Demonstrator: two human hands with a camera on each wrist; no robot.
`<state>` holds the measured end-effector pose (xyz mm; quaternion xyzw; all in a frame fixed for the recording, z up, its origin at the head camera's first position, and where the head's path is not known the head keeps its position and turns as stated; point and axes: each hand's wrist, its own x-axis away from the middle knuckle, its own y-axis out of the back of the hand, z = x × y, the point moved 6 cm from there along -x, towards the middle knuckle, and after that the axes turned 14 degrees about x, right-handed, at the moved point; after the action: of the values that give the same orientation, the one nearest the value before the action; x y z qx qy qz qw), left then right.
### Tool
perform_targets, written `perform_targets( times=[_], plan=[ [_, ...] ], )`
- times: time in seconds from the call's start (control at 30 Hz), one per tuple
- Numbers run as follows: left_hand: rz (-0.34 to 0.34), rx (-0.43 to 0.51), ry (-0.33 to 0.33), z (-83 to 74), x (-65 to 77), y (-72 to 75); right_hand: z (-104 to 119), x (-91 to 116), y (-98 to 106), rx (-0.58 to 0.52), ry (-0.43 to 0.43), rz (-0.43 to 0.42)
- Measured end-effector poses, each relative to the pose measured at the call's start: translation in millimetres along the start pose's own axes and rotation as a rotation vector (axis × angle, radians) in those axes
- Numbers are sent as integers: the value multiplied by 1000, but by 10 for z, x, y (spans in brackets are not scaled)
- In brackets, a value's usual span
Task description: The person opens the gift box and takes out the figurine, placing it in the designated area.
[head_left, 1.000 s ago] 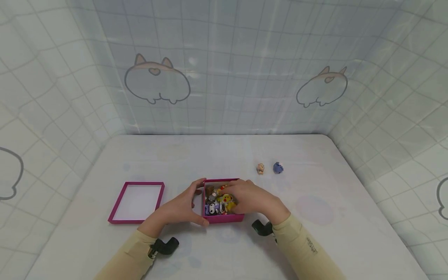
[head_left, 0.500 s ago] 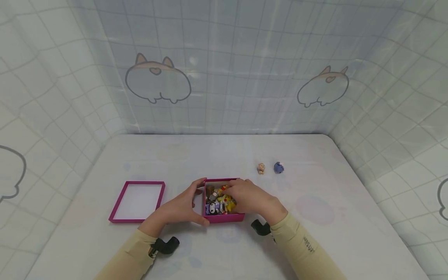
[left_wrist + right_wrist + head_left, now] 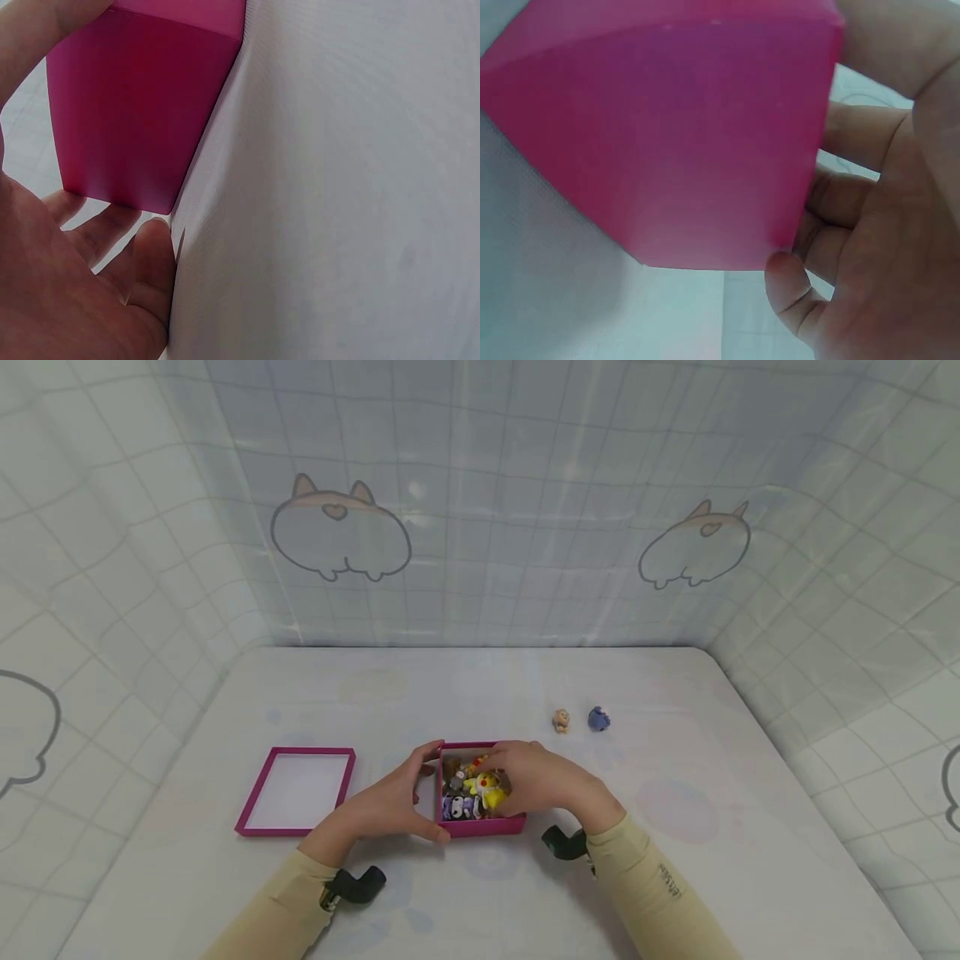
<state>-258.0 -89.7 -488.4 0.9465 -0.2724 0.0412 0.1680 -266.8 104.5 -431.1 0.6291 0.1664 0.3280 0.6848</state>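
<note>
A magenta box (image 3: 483, 828) holding several small toy figurines stands on the table in the head view. My left hand (image 3: 378, 806) spans its left end, thumb at the near corner and fingers at the far one. The left wrist view shows the fingertips against the box wall (image 3: 127, 112). My right hand (image 3: 542, 781) reaches over the right end, with fingers inside by a yellow figurine (image 3: 487, 789); its fingertips are hidden, so whether they pinch anything is unclear. In the right wrist view, several other fingers (image 3: 855, 202) stay outside the box wall (image 3: 667, 150).
Left of the box lies a magenta-rimmed lid (image 3: 296, 792), its white inside facing up. Behind and to the right, a beige figurine (image 3: 561, 721) and a blue figurine (image 3: 598, 719) are on the table. A patterned curtain (image 3: 480, 527) encloses the back and sides.
The right hand's fingers have shifted a little inside the box, and the yellow figurine among them has moved slightly. The left hand keeps its place on the box.
</note>
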Motion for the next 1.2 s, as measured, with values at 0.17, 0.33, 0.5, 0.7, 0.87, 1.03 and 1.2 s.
perform_targets(
  times=[0.17,0.33,0.5,0.7,0.87,1.03,1.2],
  plan=[
    [-1,-12,13,-1,1,1,-6,13,40,-117,21,-21],
    [-7,-22,18,-1,-7,-2,-8,9,62,-198,42,-50],
    [-8,-21,28,-4,-10,-5,-18,2,84,-273,47,-79],
    [-7,-16,19,-4,-13,-2,-24,10,120,-297,7,-122],
    [-3,-16,3,-5,-15,-4,-15,19,171,-245,-28,-192],
    [-3,-24,19,2,-18,-8,-15,41,208,-212,-49,-251],
    [-6,-23,23,3,-22,-10,-8,59,239,-235,-32,-283]
  ],
)
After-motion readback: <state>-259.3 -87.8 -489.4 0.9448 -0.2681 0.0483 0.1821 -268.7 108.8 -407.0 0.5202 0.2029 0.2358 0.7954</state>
